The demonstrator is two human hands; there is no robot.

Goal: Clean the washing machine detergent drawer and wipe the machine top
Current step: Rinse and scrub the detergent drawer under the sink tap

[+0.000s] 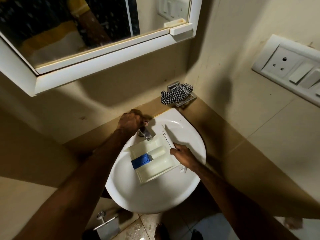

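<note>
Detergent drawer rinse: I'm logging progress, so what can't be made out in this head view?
- Tap handle: covered by the left hand.
- Water flow onto the detergent drawer: too faint to confirm.
- Drawer front edge: partly hidden by the right hand.
- Soap holder under the checked cloth: mostly covered.

Glossy ceramic, matt plastic, bright metal and woven cloth.
The white ceramic basin (188, 134) looks smooth and glossy, catching highlights along its rim. The cream plastic detergent drawer (155, 163) has a duller, matt finish, and its blue plastic insert (140, 161) looks smooth. The chrome metal tap (145, 133) shines. The black-and-white checked cloth (175, 94) is soft, woven and crumpled. The tan counter (225, 135) appears flat and matt. The white mirror frame (107, 61) looks like smooth plastic.
</note>
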